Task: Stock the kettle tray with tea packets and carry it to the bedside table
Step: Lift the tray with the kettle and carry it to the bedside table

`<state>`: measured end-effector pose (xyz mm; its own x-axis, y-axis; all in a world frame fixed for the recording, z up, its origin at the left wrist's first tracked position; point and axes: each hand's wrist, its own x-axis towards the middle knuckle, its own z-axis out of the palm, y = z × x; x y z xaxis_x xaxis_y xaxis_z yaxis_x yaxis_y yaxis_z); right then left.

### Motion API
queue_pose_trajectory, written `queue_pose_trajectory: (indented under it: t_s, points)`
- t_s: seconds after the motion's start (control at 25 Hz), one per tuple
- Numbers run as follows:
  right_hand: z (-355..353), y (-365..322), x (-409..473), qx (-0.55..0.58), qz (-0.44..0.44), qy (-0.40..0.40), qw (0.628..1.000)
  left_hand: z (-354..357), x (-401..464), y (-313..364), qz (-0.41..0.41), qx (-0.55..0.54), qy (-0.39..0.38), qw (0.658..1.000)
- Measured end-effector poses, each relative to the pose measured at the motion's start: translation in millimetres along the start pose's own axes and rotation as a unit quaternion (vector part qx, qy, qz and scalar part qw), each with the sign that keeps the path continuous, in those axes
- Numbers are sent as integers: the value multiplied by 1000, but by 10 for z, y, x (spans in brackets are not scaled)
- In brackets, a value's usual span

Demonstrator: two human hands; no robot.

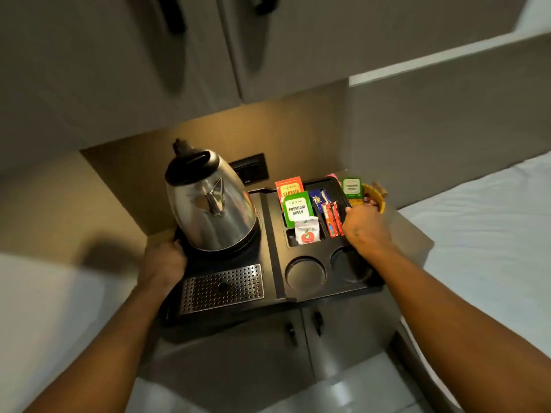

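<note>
Both bare forearms reach forward and down from the bottom corners, spread wide, each hand taking 1 side of the black kettle tray. The left hand is curled over the tray's left edge beside the kettle base, fingers wrapped around the rim and the back of the hand facing up; it is clamped on the tray. The right hand sits on the right rim level with the packet compartment, knuckles up, fingers bent down over the edge, and it too looks closed on the tray, though its fingertips are hidden on the far side. The tray sits over a low cabinet with 2 doors and dark handles, its front edge jutting slightly past the cabinet front; I cannot tell whether it is resting or just lifted. On the tray's left half stands a steel kettle with a black lid, upright on its base, and in front of it lies a perforated metal drip grille. The right half has 2 round cup wells at the front and a compartment behind them holding packets standing on end: an orange packet, a green packet marked premium green in front of it, a small white sachet and a bundle of red sticks. Behind the tray's right corner is a yellow basket with another green packet beside it. White bedding lies to the right.
</note>
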<state>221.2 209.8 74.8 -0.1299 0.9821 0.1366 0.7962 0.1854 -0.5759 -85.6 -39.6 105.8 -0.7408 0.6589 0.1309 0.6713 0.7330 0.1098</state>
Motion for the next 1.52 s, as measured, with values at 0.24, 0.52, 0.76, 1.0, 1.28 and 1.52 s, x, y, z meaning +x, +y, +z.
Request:
queue_pose_trajectory:
  t_s: [0.24, 0.52, 0.76, 1.0, 1.28, 1.52]
  points:
    - [-1375, 1530, -519, -32, 70, 80, 994, 121, -534, 1529, 58, -19, -31, 998]
    - [-3307, 3657, -1954, -79, 244, 212, 943, 116, -2102, 3790, 383, -10, -47, 923]
    - [-4407, 4880, -3297, -109, 374, 291, 874, 109, -3494, 5414, 464, -142, -85, 870]
    - [-5097, 5904, -3875, -142, 445, 325, 822, 286, -4611, 6717, 530, -147, -124, 826]
    - [-5909, 7654, -3379, -132, 483, 358, 788, 602, -5408, 8872, 573, -154, -125, 795]
    - [-6687, 9310, -2261, -137, 511, 373, 763, 1006, -5760, 11179, 582, -151, -145, 786]
